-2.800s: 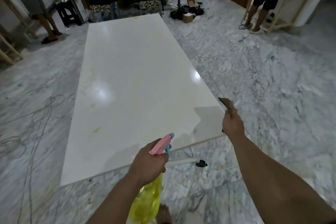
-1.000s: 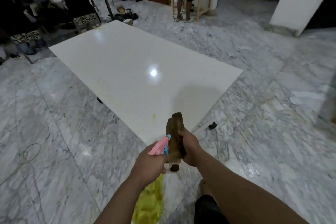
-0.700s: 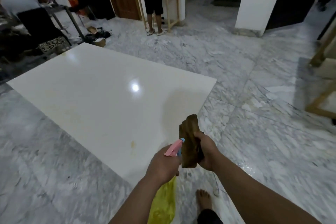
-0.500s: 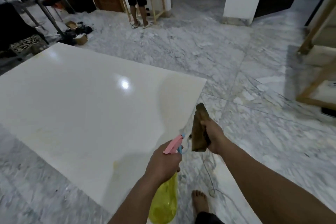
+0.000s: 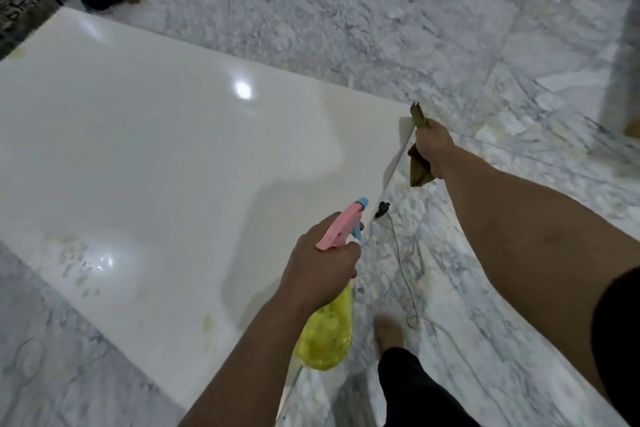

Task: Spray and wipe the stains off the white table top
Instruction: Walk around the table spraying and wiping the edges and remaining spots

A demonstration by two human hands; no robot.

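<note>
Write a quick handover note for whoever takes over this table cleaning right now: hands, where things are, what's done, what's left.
Left hand: grips the spray bottle by its pink trigger head, nozzle aimed over the white table top.
Right hand: holds the brown cloth beside the table's right edge, off the surface.
Done: some droplets or smears show near the front left edge; no wiping visible.
Left: yellowish stain near the front edge and a faint one at the far left corner. Spray them, then wipe.
</note>
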